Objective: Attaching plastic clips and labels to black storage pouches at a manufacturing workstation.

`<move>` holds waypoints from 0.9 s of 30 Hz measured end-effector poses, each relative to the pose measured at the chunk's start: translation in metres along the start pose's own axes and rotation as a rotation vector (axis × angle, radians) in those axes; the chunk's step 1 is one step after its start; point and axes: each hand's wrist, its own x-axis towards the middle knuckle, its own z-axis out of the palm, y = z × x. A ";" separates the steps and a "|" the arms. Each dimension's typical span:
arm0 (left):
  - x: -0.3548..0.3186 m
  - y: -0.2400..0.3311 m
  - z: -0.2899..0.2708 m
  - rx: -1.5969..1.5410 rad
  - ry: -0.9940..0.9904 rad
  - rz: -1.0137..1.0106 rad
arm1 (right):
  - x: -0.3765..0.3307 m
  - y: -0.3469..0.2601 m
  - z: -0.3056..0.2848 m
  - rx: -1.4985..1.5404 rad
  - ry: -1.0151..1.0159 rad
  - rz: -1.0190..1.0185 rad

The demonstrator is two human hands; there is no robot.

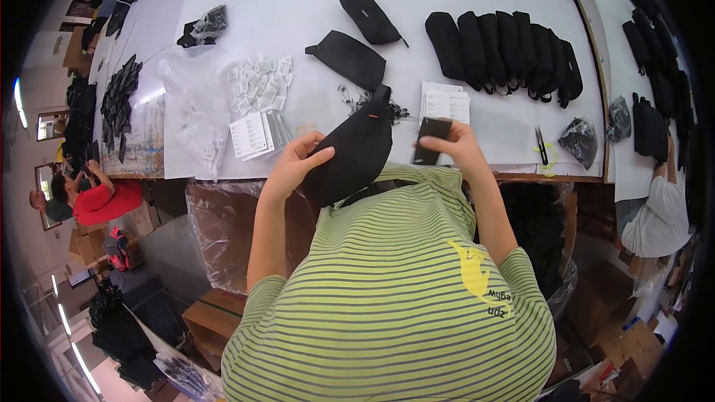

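Observation:
My left hand (302, 156) grips a black fabric pouch (356, 150) by its left side, holding it above the near edge of the white table (298, 0). My right hand (456, 143) pinches a small black card (430, 138) just to the right of the pouch. A stack of white paper cards (445, 101) lies on the table right behind my right hand. A bundle of small pins or ties (359, 97) sits behind the pouch.
Two black pouches (350, 57) (369, 15) lie mid-table, and a row of finished black pouches (506, 50) stands to the right. Small white sachets (261, 82), printed cards (253, 134) and clear bags (195, 108) lie left. Scissors (542, 146) rest right. Other people work at both sides.

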 end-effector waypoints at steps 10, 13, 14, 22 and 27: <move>-0.001 -0.001 -0.005 0.216 0.069 0.090 | -0.004 -0.035 -0.041 0.076 0.099 -0.020; -0.004 0.012 0.003 0.373 0.030 0.177 | 0.009 -0.024 -0.053 -0.006 0.214 -0.121; -0.007 0.018 0.011 0.392 0.003 0.216 | 0.014 -0.020 -0.047 0.468 0.224 -0.117; -0.010 0.041 0.068 0.681 -0.133 0.329 | 0.042 -0.034 -0.017 1.163 -0.064 -0.181; -0.001 0.041 0.052 0.489 -0.262 0.010 | 0.014 -0.092 -0.016 0.956 -0.331 -0.549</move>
